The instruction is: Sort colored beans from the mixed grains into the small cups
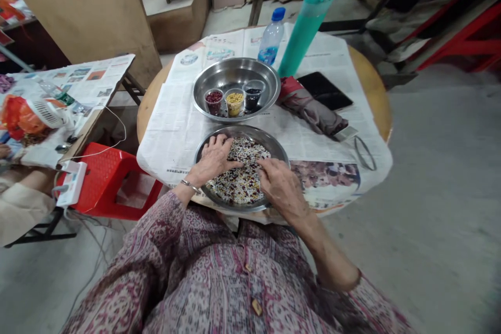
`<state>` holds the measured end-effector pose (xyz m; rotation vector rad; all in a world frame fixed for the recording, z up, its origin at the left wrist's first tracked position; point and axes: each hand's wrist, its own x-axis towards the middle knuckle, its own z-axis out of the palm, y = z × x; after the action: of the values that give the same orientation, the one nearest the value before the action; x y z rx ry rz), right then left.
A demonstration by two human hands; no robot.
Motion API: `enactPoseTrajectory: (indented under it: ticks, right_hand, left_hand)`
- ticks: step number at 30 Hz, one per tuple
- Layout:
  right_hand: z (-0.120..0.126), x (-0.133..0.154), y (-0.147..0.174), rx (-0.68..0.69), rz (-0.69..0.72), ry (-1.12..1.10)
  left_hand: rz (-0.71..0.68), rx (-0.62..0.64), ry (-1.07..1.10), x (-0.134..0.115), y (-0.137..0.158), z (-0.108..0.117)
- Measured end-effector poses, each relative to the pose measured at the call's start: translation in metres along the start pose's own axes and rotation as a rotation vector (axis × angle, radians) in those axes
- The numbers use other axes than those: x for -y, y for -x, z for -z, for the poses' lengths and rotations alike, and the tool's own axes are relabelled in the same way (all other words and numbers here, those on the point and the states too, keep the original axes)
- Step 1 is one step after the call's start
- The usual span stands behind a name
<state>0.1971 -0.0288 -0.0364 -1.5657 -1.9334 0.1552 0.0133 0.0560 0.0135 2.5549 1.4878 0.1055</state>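
A steel basin (277, 145) close to my body holds a spread mix of white grains and dark red, black and yellow beans (239, 177). My left hand (215, 160), with a bracelet at the wrist, lies at the basin's left side, fingers spread and thumb stretched over the mix. On the right, my right hand (281, 183) has thumb and forefinger pinched together above the grains; whatever is between them is too small to see. Behind stands a larger steel basin (230, 72) with clear cups of red beans (214, 98), yellow beans (234, 102) and black beans (252, 97).
Newspaper (164, 115) covers the round table. A bottle with a blue cap (271, 39), a tall green container (307, 28), a folded umbrella (313, 109) and a dark tablet-like device (325, 91) stand or lie beyond. At left are a red stool (102, 180) and a power strip (72, 182).
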Motion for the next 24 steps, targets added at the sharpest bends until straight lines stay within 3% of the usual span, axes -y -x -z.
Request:
enactPoseTrajectory:
  ticks: [6, 14, 19, 24]
  right_hand:
    - [-0.010, 0.005, 0.011, -0.086, -0.007, -0.044]
    - [-0.013, 0.009, 0.014, -0.274, -0.102, -0.191]
    - [-0.012, 0.008, 0.017, -0.288, -0.104, -0.213]
    - [-0.013, 0.007, 0.017, -0.274, -0.093, -0.211]
  left_hand:
    - [0.012, 0.044, 0.121, -0.006, 0.005, -0.008]
    - [-0.282, 0.065, 0.401, -0.022, 0.044, -0.017]
    - [-0.499, 0.137, 0.204, -0.036, 0.053, -0.015]
    - [-0.419, 0.126, 0.050, -0.033, 0.033, -0.018]
